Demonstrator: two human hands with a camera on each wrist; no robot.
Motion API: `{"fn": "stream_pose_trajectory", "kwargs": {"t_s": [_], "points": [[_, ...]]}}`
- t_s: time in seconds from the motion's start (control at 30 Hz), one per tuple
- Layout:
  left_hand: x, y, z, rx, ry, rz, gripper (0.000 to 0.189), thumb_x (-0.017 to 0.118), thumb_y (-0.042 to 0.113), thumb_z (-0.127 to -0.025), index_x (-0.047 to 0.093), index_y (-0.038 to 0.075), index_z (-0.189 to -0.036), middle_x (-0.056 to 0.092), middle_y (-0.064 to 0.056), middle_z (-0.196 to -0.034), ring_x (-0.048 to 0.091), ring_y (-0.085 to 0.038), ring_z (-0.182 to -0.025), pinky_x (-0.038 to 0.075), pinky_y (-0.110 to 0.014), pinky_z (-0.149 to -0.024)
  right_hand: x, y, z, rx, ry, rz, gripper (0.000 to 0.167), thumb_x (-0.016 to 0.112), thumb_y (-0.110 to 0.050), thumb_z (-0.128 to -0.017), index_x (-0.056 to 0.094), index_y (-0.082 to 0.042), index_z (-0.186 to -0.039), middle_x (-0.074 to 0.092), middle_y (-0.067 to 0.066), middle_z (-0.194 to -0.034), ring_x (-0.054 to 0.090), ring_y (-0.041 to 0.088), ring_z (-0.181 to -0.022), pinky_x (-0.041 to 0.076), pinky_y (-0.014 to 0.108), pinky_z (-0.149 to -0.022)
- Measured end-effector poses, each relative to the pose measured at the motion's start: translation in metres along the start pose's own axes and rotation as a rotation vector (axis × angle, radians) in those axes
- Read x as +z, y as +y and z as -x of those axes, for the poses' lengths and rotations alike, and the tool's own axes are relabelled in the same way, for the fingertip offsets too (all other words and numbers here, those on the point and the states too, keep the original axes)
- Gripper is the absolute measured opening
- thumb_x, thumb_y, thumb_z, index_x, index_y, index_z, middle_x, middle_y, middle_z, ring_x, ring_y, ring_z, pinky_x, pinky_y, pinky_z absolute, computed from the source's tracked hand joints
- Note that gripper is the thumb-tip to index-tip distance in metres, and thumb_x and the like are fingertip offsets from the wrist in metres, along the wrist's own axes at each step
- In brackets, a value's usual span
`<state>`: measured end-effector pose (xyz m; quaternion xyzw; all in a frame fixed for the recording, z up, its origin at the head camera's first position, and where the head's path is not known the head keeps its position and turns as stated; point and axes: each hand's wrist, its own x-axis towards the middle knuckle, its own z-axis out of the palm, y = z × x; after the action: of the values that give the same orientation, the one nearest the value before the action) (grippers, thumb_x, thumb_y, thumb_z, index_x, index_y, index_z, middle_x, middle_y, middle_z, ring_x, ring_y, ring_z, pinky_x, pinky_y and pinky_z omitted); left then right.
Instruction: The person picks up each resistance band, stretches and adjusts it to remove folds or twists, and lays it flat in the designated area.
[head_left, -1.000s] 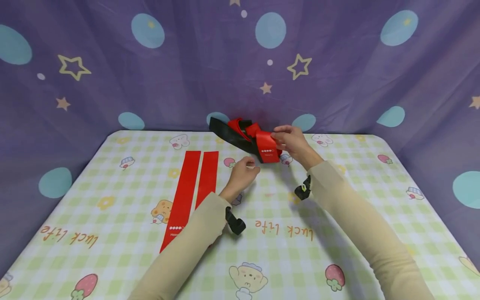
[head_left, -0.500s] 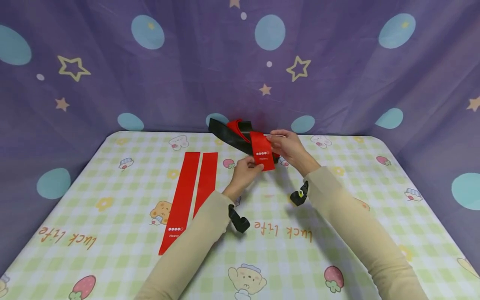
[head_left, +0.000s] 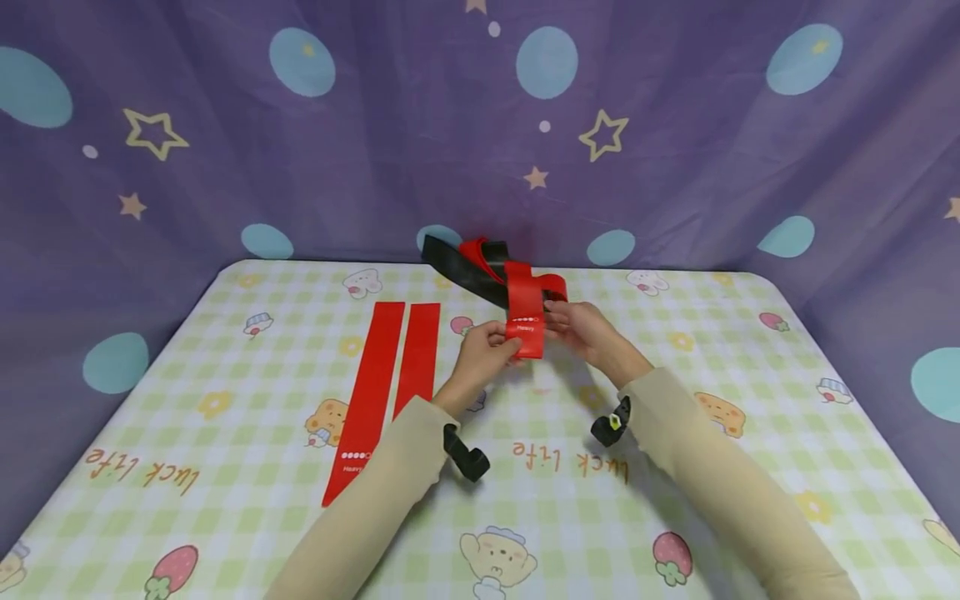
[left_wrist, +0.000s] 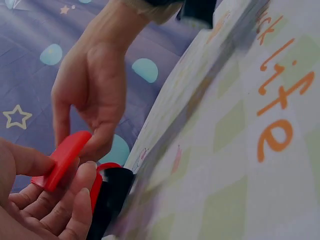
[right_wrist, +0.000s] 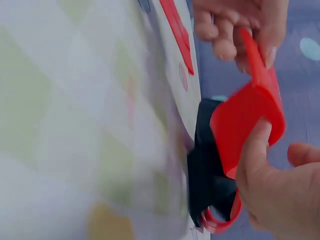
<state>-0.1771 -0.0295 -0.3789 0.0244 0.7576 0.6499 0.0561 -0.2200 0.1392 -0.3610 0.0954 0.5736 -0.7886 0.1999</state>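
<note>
A red resistance band [head_left: 525, 287] with white dots and the word "Heavy" hangs between my hands, its near end bent downward. My left hand [head_left: 482, 357] pinches that end, thumb on the printed face and fingers behind. My right hand [head_left: 600, 335] holds the band's right edge; in the right wrist view one fingertip presses against the red surface [right_wrist: 237, 125]. Behind it, a twisted black and red stretch of band [head_left: 468, 271] rises toward the curtain.
Two flat red bands [head_left: 369, 383] lie side by side left of my hands, partly covered by my left sleeve [head_left: 405, 467]. The table has a checked cloth [head_left: 247, 517]. A purple curtain [head_left: 405, 150] stands close behind its far edge.
My left hand has closed on the red band's printed end and drawn it down toward me. My right hand has slid lower along the band's right side.
</note>
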Motion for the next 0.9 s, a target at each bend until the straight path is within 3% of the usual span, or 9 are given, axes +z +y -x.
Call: {"fn": "stream_pose_trajectory", "kwargs": {"t_s": [0.07,0.23,0.4,0.5,0.67,0.8,0.9], "points": [[-0.002,0.0,0.002,0.002,0.007,-0.012,0.016,0.059,0.004,-0.089,0.061,-0.007,-0.101,0.069,-0.021,-0.087,0.067,-0.018,-0.061,0.057,-0.031,-0.063,-0.001,0.006,0.007,0.03,-0.021,-0.019,0.028,0.04,-0.01,-0.099,0.042,0.005,-0.123,0.062,0.002,-0.083,0.061,0.011,-0.075,0.055,0.022,-0.07],[-0.003,0.0,0.005,0.004,-0.002,-0.026,0.018,0.059,0.004,-0.088,0.062,-0.007,-0.102,0.068,-0.021,-0.087,0.06,-0.007,-0.056,0.054,-0.025,-0.059,-0.004,0.022,0.02,0.11,-0.1,-0.105,0.017,0.035,-0.011,-0.101,0.047,0.0,-0.108,0.069,0.004,-0.082,0.067,0.015,-0.078,0.057,0.028,-0.071],[-0.002,0.001,0.009,0.013,-0.03,-0.015,0.021,0.056,0.004,-0.089,0.06,-0.008,-0.105,0.068,-0.021,-0.087,0.06,-0.007,-0.056,0.054,-0.027,-0.059,-0.002,0.032,0.025,0.174,-0.139,-0.249,0.023,0.035,-0.018,-0.103,0.046,-0.002,-0.114,0.066,0.008,-0.095,0.067,0.017,-0.084,0.057,0.028,-0.075],[0.0,0.003,0.013,0.014,-0.048,-0.007,0.019,0.056,0.003,-0.089,0.059,-0.008,-0.104,0.068,-0.021,-0.085,0.063,-0.012,-0.058,0.055,-0.031,-0.061,0.0,0.034,0.024,0.173,-0.143,-0.294,0.023,0.037,-0.019,-0.103,0.044,-0.002,-0.116,0.062,0.007,-0.097,0.066,0.015,-0.083,0.056,0.024,-0.075],[0.0,0.007,0.022,0.007,-0.089,-0.01,0.016,0.056,0.002,-0.09,0.058,-0.008,-0.102,0.068,-0.022,-0.087,0.068,-0.028,-0.065,0.054,-0.029,-0.06,0.003,0.028,0.017,0.14,-0.083,-0.308,0.015,0.041,-0.015,-0.101,0.051,-0.004,-0.099,0.062,0.003,-0.085,0.063,0.01,-0.071,0.054,0.015,-0.063],[-0.002,0.009,0.027,0.037,-0.109,-0.018,0.015,0.055,0.0,-0.089,0.057,-0.009,-0.101,0.068,-0.024,-0.086,0.068,-0.024,-0.061,0.053,-0.025,-0.057,0.005,0.02,0.01,0.091,-0.062,-0.32,0.021,0.04,-0.012,-0.1,0.057,-0.006,-0.088,0.061,0.001,-0.083,0.06,0.011,-0.071,0.052,0.014,-0.059],[-0.005,0.01,0.031,0.046,-0.114,-0.029,0.014,0.055,0.0,-0.088,0.058,-0.008,-0.099,0.068,-0.024,-0.084,0.066,-0.02,-0.058,0.055,-0.03,-0.06,0.007,0.016,0.006,0.077,-0.057,-0.349,0.023,0.041,-0.012,-0.099,0.059,-0.007,-0.086,0.057,0.001,-0.086,0.058,0.011,-0.073,0.05,0.013,-0.058]]}}
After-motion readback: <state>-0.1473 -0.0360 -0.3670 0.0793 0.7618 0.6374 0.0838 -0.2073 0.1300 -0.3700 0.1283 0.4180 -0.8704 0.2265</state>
